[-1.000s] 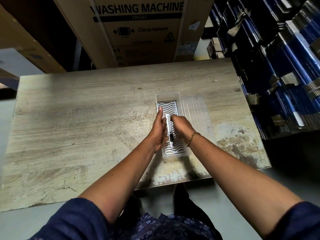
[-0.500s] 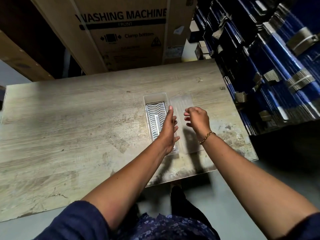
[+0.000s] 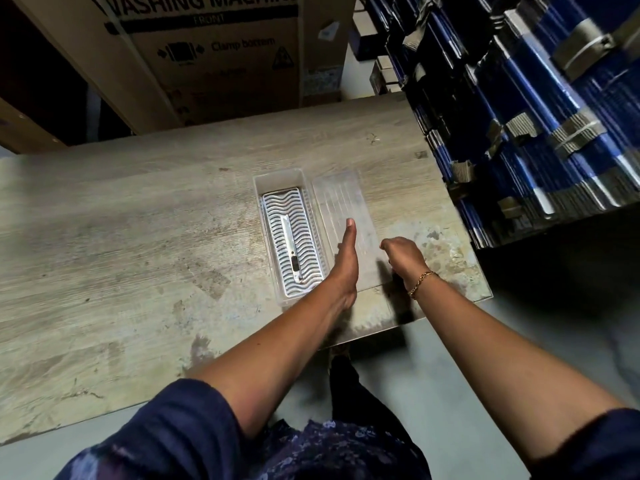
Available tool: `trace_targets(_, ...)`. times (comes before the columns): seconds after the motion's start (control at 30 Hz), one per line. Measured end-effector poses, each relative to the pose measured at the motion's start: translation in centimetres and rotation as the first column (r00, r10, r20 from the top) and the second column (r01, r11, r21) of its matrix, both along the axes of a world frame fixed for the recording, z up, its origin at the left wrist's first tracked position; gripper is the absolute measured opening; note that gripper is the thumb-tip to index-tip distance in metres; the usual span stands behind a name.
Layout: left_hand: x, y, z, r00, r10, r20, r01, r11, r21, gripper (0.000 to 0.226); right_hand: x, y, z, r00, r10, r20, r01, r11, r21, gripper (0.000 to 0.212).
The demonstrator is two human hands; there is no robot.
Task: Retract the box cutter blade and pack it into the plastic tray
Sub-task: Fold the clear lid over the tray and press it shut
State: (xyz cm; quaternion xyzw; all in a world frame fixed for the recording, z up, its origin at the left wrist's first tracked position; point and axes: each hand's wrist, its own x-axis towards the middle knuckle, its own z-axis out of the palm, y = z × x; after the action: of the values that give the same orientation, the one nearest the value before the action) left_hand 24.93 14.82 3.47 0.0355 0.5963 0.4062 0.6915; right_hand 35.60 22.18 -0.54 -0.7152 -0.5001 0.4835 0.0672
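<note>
So the box cutter [image 3: 290, 244] is lying flat in the plastic tray [image 3: 281, 178], right on the wavy ribbed insert [image 3: 306, 237], running lengthwise down the middle of it. Dark slider bit is toward the near end of the tray. Can't make out the blade tip from where I'm standing, too small and shiny to tell.

Nobody's touching the cutter. The left hand [image 3: 346, 261] is just to the right of the tray, held edge-on with the fingers [image 3: 349, 230] straight and pressed together, pointing away from the person. It's over the clear lid [image 3: 341, 199], which lies flat on the counter [image 3: 138, 220] right beside the tray's right wall. So the cutter sits left of those fingers, with the tray wall between them, close but apart. Whether the fingertips actually rest on the lid I can't say.

The right hand [image 3: 403, 252] is further right of the tray again, near the lid's right edge, curled loosely into a fist, knuckles up. I can't see anything inside it, and I can't tell if it's pinching the lid's edge or not. Gold bracelet [image 3: 420, 282] on that wrist.

Behind the tray, past the far edge of the counter, there's a big cardboard box [image 3: 214, 57] marked as a washing machine. Off to the right of the tray, beyond the counter edge, stacks of blue flat-packed stuff [image 3: 519, 98].
</note>
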Motion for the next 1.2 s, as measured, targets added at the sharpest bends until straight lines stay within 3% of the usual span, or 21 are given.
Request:
trace_targets(0.1, 0.3, 0.3, -1.8, 0.999, 0.013, -0.039, -0.016, 0.997, -0.075, 0.134, 0.1, 0.3, -0.9, 0.998, 0.061, 0.029, -0.061, 0.998, 0.001, 0.041)
trace_targets(0.33, 0.4, 0.3, -2.7, 0.998, 0.01, -0.065, -0.018, 0.991, -0.133, 0.134, -0.1, 0.4, -1.3, 0.988, 0.133, 0.075, -0.134, 0.991, 0.004, 0.044)
trace_targets(0.4, 0.2, 0.2, -1.9, 0.998, 0.019, -0.062, -0.026, 0.992, -0.126, 0.126, -0.1, 0.4, -1.4, 0.986, 0.143, 0.084, -0.144, 0.99, -0.004, 0.045)
trace_targets(0.5, 0.2, 0.1, -0.9, 0.998, 0.057, -0.034, -0.06, 0.994, -0.087, 0.095, 0.1, 0.5, -1.5, 0.988, 0.126, 0.086, -0.126, 0.992, -0.008, 0.043)
trace_targets(0.67, 0.4, 0.3, -0.2, 0.999, 0.04, 0.008, -0.039, 0.998, -0.05, 0.112, 1.2, 0.7, -1.5, 0.998, 0.011, 0.054, -0.011, 1.0, 0.002, 0.034)
trace_targets(0.8, -0.4, 0.4, 1.1, 1.0, 0.016, 0.01, -0.016, 1.0, -0.015, 0.089, 1.2, 1.1, -0.8, 0.996, -0.091, -0.018, 0.091, 0.995, 0.032, 0.019)
trace_targets(0.93, -1.3, 0.4, 1.8, 0.997, 0.049, -0.052, -0.045, 0.996, 0.071, 0.072, 0.5, 1.8, 0.1, 0.988, -0.149, -0.05, 0.152, 0.985, 0.079, 0.017)
trace_targets(1.03, -2.1, 0.8, 2.0, 0.993, 0.091, -0.078, -0.083, 0.991, 0.103, 0.08, -0.3, 2.5, 0.8, 0.983, -0.169, -0.066, 0.177, 0.975, 0.136, 0.021)
trace_targets(1.13, -3.4, 0.9, 2.6, 0.988, 0.119, -0.102, -0.105, 0.986, 0.127, 0.108, -1.5, 3.1, 1.6, 0.983, -0.158, -0.096, 0.173, 0.969, 0.176, 0.02)
trace_targets(1.2, -4.4, 1.0, 3.3, 0.971, 0.194, -0.136, -0.173, 0.973, 0.153, 0.096, -2.5, 3.3, 2.4, 0.98, -0.153, -0.125, 0.175, 0.965, 0.193, 0.021)
